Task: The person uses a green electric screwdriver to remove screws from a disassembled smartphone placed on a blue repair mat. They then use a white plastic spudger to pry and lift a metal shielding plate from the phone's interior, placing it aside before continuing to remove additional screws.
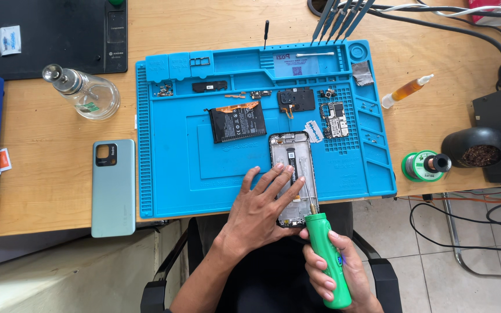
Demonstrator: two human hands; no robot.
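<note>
Opened phone frame (293, 174) lying on the blue work mat (169, 174), at the mat's near edge toward the right, overhanging the bench (47, 139) front edge. Left hand (260, 208) laid flat on the frame's left side, fingers (273, 177) spread and pressing down, nothing gripped. Right hand (337, 272) below the bench edge, fingers wrapped tight around the green handle of a screwdriver (326, 255); thin metal shaft angled up and left, tip resting inside the frame.

On the mat's middle: black battery (238, 120) with orange strip on top and pale printed label, lying tilted. Right of it a black cover plate (296, 99), a circuit board (334, 119) and a razor blade (313, 131). White rectangular label with a dark square code (296, 65) in the mat's far tray, a cotton swab just beside it.

Off the mat, near the bench's left part: pale green back cover (113, 185) lying face down, clear glass bottle (82, 91) with a green label, small white sachet (9, 39) on a black pad at the far left corner. Toward the right edge: small bottle of amber liquid (407, 91), spool of solder wire (421, 165).
</note>
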